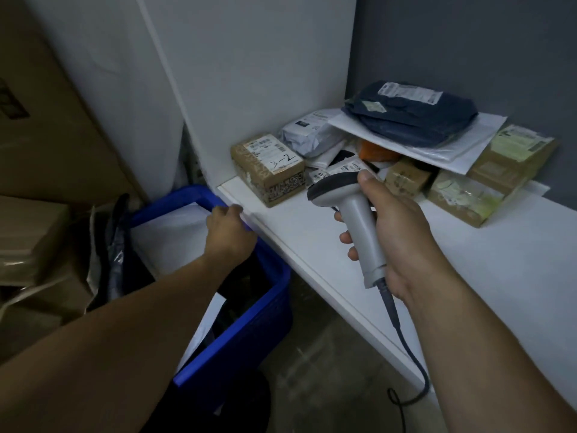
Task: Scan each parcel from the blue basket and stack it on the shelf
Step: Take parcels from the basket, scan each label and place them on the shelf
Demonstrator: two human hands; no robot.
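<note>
Beside the blue basket (pixel 268 310), cardboard boxes (pixel 36 235) and a dark bag (pixel 117 243).

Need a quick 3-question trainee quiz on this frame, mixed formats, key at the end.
1. Fill in: the scanner is held in the ___ hand.
2. True or false: the dark blue bag lies in the blue basket.
3. What is handwritten on the brown box at the left end of the shelf? A) 3-2 B) 5-1 C) 7-4
Key: 1 right hand; 2 false, it is up on the shelf; 3 A.
</note>
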